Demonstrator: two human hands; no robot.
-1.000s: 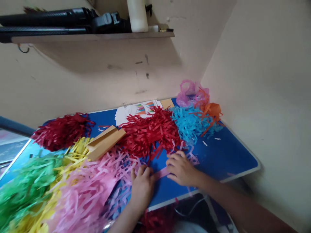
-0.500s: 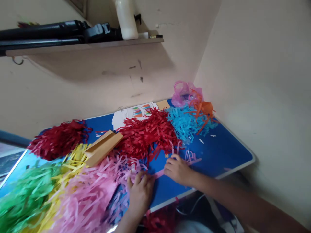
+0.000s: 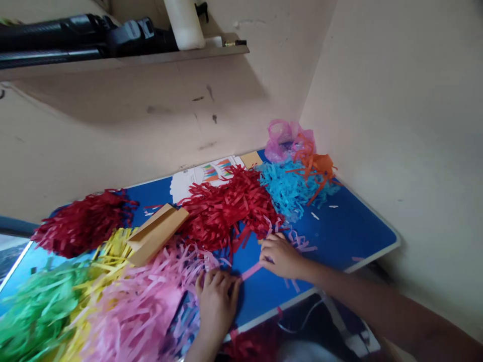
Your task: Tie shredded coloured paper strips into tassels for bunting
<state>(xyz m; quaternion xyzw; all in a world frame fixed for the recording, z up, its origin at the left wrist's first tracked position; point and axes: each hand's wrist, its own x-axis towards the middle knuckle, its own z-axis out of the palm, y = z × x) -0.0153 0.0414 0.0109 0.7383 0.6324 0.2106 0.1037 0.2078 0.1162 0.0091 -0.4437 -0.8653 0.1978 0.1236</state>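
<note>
A narrow pink tissue-paper strip (image 3: 251, 270) stretches between my two hands, just above the blue table (image 3: 339, 236). My left hand (image 3: 217, 299), fingers curled, holds the strip's left end at the edge of the pink fringed tissue paper (image 3: 139, 296). With its fingers closed, my right hand (image 3: 281, 255) grips the other end. Loose pink fringe ends (image 3: 302, 241) stick out behind and below the right hand. The fingertips of both hands are partly hidden.
Left lie green fringe (image 3: 41, 306), yellow fringe (image 3: 85, 296) and dark red fringe (image 3: 85, 223). Red fringe (image 3: 230, 206), blue fringe (image 3: 290, 186), orange fringe (image 3: 320, 168) and a pink plastic bag (image 3: 279, 141) are behind. A folded tan card (image 3: 160, 234) rests left of centre. A shelf (image 3: 151, 61) overhangs the back.
My right hand has shifted slightly right and up, and its fingers have closed further over the strip. The fringe ends around it have moved. The view has tilted slightly.
</note>
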